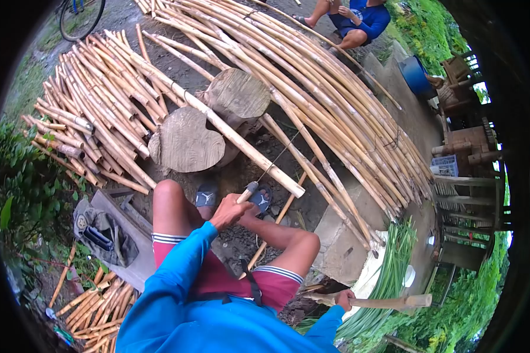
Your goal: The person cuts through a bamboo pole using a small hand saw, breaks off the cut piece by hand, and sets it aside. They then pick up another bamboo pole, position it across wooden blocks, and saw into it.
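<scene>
While the left hand [227, 213] grips a knife [248, 191] by its handle, the thin blade lies across a long pole [235, 139] near its end; the pole rests over two stumps [188, 141]; the right hand [344, 300], out to the side, is wrapped round a wooden club [394, 302] near long green leaves [388, 267].

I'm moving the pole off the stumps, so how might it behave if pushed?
The pole would probably roll: it is round and lies across flat-topped stumps. It seems stiff too, as its near end runs out nearly straight.
</scene>
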Demonstrator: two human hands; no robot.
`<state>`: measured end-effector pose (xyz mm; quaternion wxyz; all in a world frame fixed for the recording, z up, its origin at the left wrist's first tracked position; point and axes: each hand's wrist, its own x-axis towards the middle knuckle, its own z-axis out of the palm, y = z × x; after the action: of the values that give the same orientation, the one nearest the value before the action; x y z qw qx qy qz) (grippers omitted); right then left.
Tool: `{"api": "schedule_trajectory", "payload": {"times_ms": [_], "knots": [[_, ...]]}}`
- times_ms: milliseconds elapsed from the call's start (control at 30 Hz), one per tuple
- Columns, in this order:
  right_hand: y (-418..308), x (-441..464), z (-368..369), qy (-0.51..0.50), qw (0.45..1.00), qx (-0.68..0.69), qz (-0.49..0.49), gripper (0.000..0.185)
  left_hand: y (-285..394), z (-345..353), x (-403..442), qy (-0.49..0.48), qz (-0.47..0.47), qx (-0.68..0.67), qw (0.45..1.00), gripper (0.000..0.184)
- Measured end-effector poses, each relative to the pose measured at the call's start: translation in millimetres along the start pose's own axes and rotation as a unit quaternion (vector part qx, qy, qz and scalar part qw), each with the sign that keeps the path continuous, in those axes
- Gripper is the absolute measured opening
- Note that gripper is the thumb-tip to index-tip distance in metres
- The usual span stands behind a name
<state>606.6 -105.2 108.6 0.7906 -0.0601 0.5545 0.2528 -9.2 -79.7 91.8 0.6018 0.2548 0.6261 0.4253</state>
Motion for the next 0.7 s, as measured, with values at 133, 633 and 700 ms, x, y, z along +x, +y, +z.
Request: {"api": "schedule_trajectory", "payload": {"times_ms": [133, 633, 700], "knots": [[18, -25, 25, -0.058, 0.995, -0.086, -0.01, 0.011, -2, -8, -2, 0.009, 0.018, 0.006, 1.0, 0.033], [152, -86, 4, -0.463, 0.77, -0.434, -0.065, 0.012, 11, -92, -32, 0.151, 0.103, -0.244, 0.952, 0.026], [155, -78, -1, -0.481, 0.709, -0.514, -0.046, 0.008, -30, -106, -8, 0.233, 0.138, -0.213, 0.939, 0.027]]}}
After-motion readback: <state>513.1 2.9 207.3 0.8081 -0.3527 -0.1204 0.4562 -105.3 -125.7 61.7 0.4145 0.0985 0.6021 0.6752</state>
